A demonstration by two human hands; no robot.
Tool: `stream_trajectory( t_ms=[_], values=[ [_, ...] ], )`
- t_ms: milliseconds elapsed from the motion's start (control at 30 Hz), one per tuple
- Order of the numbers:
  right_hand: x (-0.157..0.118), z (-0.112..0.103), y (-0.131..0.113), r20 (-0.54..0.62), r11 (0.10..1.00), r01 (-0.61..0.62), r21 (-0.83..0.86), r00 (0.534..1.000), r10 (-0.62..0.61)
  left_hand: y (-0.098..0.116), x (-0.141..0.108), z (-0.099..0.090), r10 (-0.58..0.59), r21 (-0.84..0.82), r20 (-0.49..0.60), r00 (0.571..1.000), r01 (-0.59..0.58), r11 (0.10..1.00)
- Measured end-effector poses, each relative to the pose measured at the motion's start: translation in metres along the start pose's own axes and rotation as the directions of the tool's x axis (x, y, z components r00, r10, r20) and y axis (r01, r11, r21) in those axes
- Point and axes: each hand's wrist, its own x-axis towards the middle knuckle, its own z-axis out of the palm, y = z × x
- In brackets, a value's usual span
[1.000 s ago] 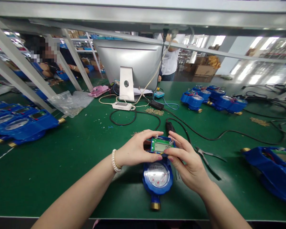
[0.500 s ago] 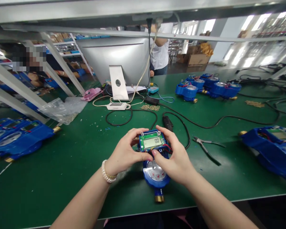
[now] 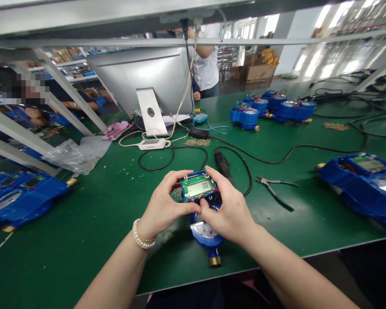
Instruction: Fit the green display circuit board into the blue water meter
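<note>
A blue water meter (image 3: 206, 234) with a brass end fitting lies in front of me on the green table. At its far end sits a green circuit board (image 3: 185, 194) whose display (image 3: 200, 187) reads 0.0, with coloured wires along the near edge. My left hand (image 3: 169, 199) grips the left side of the board's housing, fingers at the far corner and thumb at the near edge. On the other side my right hand (image 3: 227, 206) closes on the housing in the same way. Both thumbs nearly meet below the display. The fingers partly cover the meter's dial.
Pliers (image 3: 275, 189) and a black corded screwdriver (image 3: 223, 165) lie near my right hand. More blue meters stand at the left (image 3: 25, 199), right (image 3: 363, 184) and back right (image 3: 273, 109). A monitor (image 3: 144, 81) and a heap of screws (image 3: 197, 142) are ahead. People work beyond.
The view has shifted slightly, so the surroundings sit further left and a little higher or lower. Both hands keep their hold on the meter, and the display still reads 0.0.
</note>
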Motion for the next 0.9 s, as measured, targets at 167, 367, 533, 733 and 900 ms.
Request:
stream_trajectory(
  t_ms=[167, 367, 533, 733, 900],
  values=[
    [0.001, 0.001, 0.0, 0.006, 1.0, 0.011, -0.008, 1.0, -0.011, -0.001, -0.001, -0.001, -0.011, -0.025, 0.016, 1.0, 0.012, 1.0],
    [0.003, -0.003, -0.001, 0.039, 1.0, -0.012, -0.014, 0.999, 0.012, 0.001, -0.001, -0.002, -0.052, -0.034, 0.051, 0.997, 0.054, 0.998],
    [0.002, -0.008, 0.004, 0.045, 0.999, 0.04, 0.016, 0.998, -0.041, 0.004, -0.001, 0.001, 0.006, 0.066, 0.017, 1.0, -0.007, 0.998],
    [-0.008, -0.015, 0.02, 0.0, 0.94, 0.316, 0.127, 0.948, -0.319, 0.003, -0.002, 0.005, 0.022, 0.032, 0.037, 0.999, -0.023, 0.999],
    [-0.012, -0.018, 0.029, 0.013, 0.905, 0.395, 0.16, 0.915, -0.402, 0.004, -0.002, 0.005, 0.023, -0.023, 0.055, 0.998, -0.022, 0.999]
  ],
)
